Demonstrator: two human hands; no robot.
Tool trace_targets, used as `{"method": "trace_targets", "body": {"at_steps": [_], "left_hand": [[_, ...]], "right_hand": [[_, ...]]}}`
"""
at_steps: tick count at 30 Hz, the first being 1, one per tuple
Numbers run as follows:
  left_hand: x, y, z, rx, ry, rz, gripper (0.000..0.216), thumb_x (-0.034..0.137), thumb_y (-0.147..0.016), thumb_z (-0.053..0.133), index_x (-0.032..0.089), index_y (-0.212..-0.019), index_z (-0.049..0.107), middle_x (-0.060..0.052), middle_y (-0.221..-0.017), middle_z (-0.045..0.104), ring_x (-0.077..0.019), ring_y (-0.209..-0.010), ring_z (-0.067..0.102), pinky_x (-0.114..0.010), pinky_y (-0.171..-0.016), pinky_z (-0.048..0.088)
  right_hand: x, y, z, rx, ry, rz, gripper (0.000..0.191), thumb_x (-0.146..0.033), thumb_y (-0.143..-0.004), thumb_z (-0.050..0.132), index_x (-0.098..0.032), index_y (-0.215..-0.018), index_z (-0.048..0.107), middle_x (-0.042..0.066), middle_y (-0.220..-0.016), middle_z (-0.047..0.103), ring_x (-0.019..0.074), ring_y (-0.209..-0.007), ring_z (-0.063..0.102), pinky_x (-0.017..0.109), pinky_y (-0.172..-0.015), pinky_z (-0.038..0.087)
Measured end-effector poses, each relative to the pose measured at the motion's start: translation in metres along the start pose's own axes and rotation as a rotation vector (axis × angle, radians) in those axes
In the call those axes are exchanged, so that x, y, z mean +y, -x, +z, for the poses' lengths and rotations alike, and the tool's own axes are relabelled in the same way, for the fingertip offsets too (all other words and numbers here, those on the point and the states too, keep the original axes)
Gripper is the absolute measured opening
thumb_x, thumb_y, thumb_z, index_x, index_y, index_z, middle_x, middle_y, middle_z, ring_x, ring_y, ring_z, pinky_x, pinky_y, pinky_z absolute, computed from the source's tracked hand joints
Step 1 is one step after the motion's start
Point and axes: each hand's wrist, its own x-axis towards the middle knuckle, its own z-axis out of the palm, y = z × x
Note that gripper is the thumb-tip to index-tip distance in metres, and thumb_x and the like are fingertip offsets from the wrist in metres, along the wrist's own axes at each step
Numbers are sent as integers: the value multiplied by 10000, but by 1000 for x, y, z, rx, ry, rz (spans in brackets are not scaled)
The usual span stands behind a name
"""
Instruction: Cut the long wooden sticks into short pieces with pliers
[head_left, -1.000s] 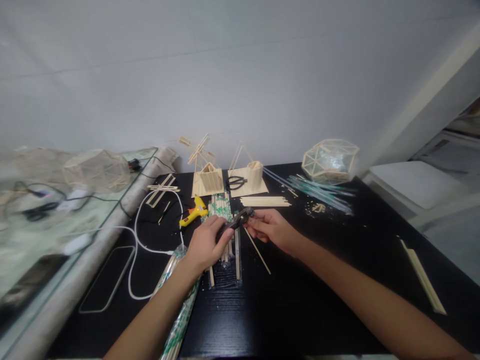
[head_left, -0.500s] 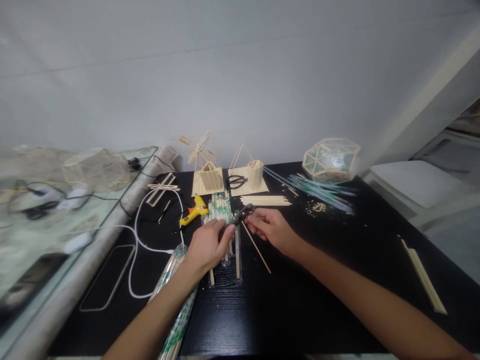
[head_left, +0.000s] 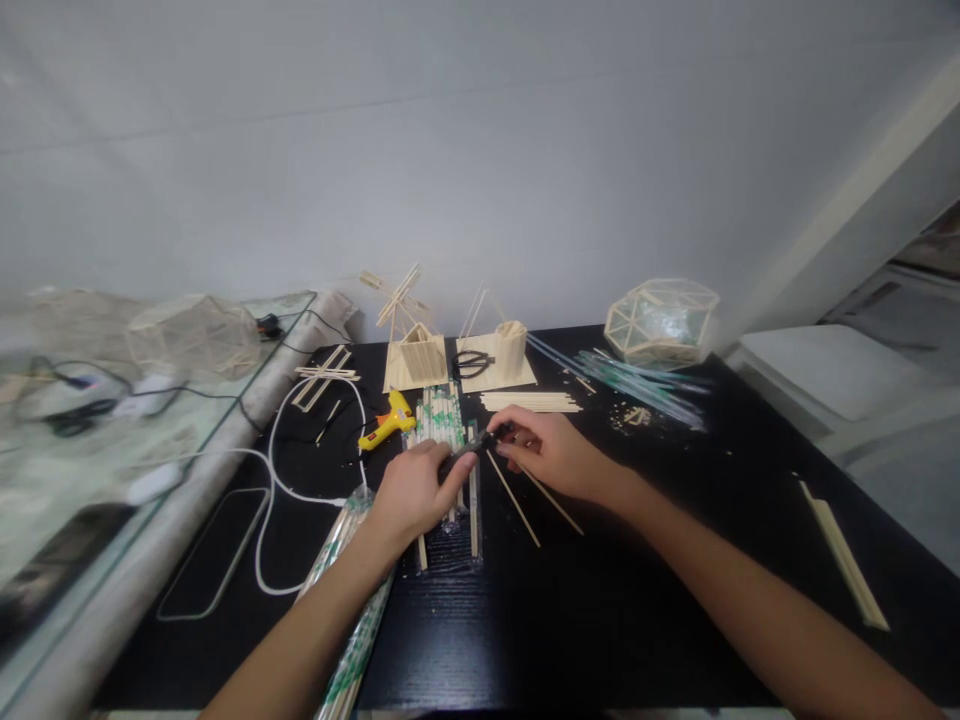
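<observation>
My left hand is closed around a dark plier-like tool, its jaw end pointing up and right. At that end are the bent fingers of my right hand, pinched together. A thin wooden stick comes out from under the right fingers and slants down to the right; its upper end is hidden by the hand. Another thin stick lies on the black table just left of it. Beneath my left hand is a plastic-wrapped bundle of sticks with green print.
A yellow glue gun lies left of the bundle. Behind stand two stick models on square bases, with black scissors between them. Loose sticks, plastic wrappers and a geometric stick frame sit farther back. A white cable loops at left.
My right hand has turned and shifted slightly right, its fingers curling over the tool's end. A second thin stick now shows below it. My left hand stays nearly in place.
</observation>
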Motion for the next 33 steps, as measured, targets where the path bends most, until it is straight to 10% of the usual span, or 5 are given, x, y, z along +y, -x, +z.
{"method": "trace_targets", "body": {"at_steps": [20, 33], "left_hand": [[-2, -3, 3, 50, -137, -32, 590, 659, -997, 330, 205, -714, 578, -92, -765, 694, -244, -747, 657, -303, -620, 336], [-11, -8, 5, 96, 62, -189, 650, 684, -991, 294, 200, -676, 593, -80, -699, 662, -239, -716, 625, -312, -649, 330]], "right_hand": [[12, -4, 10, -51, -372, 197, 151, -293, -891, 628, -211, -948, 515, -47, -684, 584, 63, -453, 464, 144, -370, 352], [10, -8, -8, 229, -306, 140, 227, -306, -888, 619, -206, -1075, 540, -21, -745, 643, 78, -508, 464, 197, -449, 361]]}}
